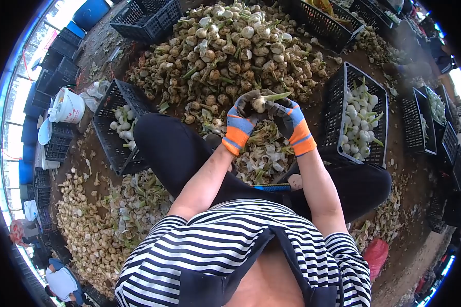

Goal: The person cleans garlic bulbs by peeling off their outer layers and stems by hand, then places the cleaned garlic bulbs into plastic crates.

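Note:
Both my hands wear grey, orange and blue gloves and meet in front of me around a garlic bulb with a green stem pointing right. My left hand has its fingers closed on the bulb's left side. From the right, my right hand closes on the bulb near its stem; its fingertips are partly hidden. Beyond them rises a large heap of untrimmed garlic, brown with soil. Below the hands, between my legs, lie loose peeled skins.
A black crate of cleaned white garlic stands to the right; another crate, with fewer bulbs, is at left. More crates edge the heap. A white bucket stands far left, and a person is at lower left.

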Available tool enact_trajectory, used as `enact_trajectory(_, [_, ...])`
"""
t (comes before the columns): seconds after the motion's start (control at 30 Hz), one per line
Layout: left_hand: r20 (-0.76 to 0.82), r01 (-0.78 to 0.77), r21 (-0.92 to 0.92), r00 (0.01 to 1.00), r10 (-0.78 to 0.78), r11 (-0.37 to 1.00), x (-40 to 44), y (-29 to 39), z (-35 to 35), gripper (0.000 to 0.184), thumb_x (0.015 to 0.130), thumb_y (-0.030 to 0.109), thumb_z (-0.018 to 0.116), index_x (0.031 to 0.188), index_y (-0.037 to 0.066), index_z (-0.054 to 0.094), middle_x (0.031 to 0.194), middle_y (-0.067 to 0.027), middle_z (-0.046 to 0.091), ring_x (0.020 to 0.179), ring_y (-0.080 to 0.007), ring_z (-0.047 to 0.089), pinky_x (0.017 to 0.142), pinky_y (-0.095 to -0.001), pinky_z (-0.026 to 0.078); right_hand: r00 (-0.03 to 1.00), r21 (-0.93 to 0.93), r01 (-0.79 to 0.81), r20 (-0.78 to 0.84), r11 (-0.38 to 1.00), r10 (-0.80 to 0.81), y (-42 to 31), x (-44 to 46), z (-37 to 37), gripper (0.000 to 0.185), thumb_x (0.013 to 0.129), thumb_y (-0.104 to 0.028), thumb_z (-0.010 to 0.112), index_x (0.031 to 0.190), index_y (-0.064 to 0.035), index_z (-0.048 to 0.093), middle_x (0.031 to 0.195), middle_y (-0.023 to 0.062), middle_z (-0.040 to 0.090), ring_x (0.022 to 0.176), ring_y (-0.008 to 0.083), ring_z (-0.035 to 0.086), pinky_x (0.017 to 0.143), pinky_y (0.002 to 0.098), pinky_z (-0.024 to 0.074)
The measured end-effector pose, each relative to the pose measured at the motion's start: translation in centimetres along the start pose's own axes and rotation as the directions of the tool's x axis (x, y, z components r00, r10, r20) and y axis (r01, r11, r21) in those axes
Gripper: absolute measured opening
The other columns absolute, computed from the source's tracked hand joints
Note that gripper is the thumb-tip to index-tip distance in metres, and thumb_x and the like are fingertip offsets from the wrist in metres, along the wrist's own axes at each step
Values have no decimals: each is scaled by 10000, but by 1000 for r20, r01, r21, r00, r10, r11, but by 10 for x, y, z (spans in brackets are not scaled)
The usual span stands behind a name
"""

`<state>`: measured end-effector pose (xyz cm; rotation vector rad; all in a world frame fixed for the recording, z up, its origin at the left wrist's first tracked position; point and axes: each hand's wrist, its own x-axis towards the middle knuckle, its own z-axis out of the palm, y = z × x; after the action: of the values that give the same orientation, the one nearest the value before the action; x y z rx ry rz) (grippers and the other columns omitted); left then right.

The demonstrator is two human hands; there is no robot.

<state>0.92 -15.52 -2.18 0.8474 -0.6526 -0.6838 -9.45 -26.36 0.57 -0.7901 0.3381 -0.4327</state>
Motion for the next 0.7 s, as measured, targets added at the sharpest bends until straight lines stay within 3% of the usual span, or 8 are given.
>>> enact_trajectory(0.1, [-12, 8, 42, 1000, -8, 999, -3, 6, 7, 468, 716, -138, 597, 1148, 3, 485, 1129, -109, 552, 1007, -192, 553, 872, -314, 479, 999, -36, 14, -33, 999, -15, -1, -3, -2, 226, 785, -3, 595, 1010, 15, 598, 879, 54, 642, 721, 111, 597, 638, 222, 473])
enact_trajectory(0.2, [32, -161, 381, 986, 161, 911, -2, -16, -5, 466, 726, -115, 608, 1157, 6, 475, 1139, -109, 542, 1007, -201, 552, 867, -328, 486, 991, -70, -12, -133, 997, 2, 0, 2, -3, 229, 788, -2, 588, 1016, 15, 592, 883, 64, 638, 725, 119, 598, 648, 234, 477])
enact_trajectory(0.33, [12, -70, 120, 998, 70, 990, -4, -2, 4, 476, 749, -79, 605, 1188, 19, 449, 1154, -102, 528, 1009, -209, 550, 854, -341, 497, 988, -317, 86, -96, 945, -123, 3, 3, -8, 222, 794, 10, 568, 1015, 13, 585, 918, 85, 630, 791, 138, 602, 720, 259, 482])
enact_trajectory(0.47, [-48, 217, -195, 972, -230, 957, -8, 22, 17, 506, 768, -6, 638, 1224, 53, 425, 1154, -82, 526, 990, -190, 556, 853, -331, 491, 885, -664, 372, 43, 649, -463, 7, -4, -12, 241, 759, 53, 544, 994, 22, 584, 952, 91, 627, 835, 142, 597, 763, 260, 476])
enact_trajectory(0.5, [-49, 312, -219, 943, -329, 925, -10, 31, 21, 522, 770, 18, 652, 1235, 66, 419, 1155, -73, 525, 982, -183, 558, 856, -326, 486, 914, -527, 344, 1, 777, -405, 4, -5, -12, 279, 721, 88, 532, 990, 28, 578, 960, 90, 626, 847, 140, 593, 777, 257, 467])
enact_trajectory(0.57, [-30, 303, -262, 946, -321, 916, -9, 26, 19, 449, 815, 53, 609, 1224, 48, 426, 1148, -94, 527, 974, -176, 565, 808, -320, 513, 924, -699, 271, -4, 662, -383, 6, -5, -16, 268, 723, 96, 565, 985, 40, 574, 981, 93, 613, 857, 134, 588, 769, 245, 466])
enact_trajectory(0.6, [-20, 298, -283, 949, -316, 912, -8, 23, 18, 415, 837, 70, 588, 1219, 39, 429, 1144, -104, 528, 970, -173, 568, 783, -318, 526, 928, -773, 231, -8, 591, -373, 6, -4, -19, 265, 724, 100, 581, 983, 47, 572, 991, 94, 607, 863, 130, 585, 765, 239, 466])
enact_trajectory(0.7, [11, -110, 221, 994, 110, 969, -5, -10, 9, 390, 851, 123, 581, 1208, 40, 448, 1084, -104, 560, 940, -165, 581, 728, -308, 536, 939, -547, 213, -115, 810, -325, 14, -7, -11, 204, 743, 63, 621, 945, 39, 611, 899, 72, 642, 787, 115, 597, 713, 238, 482])
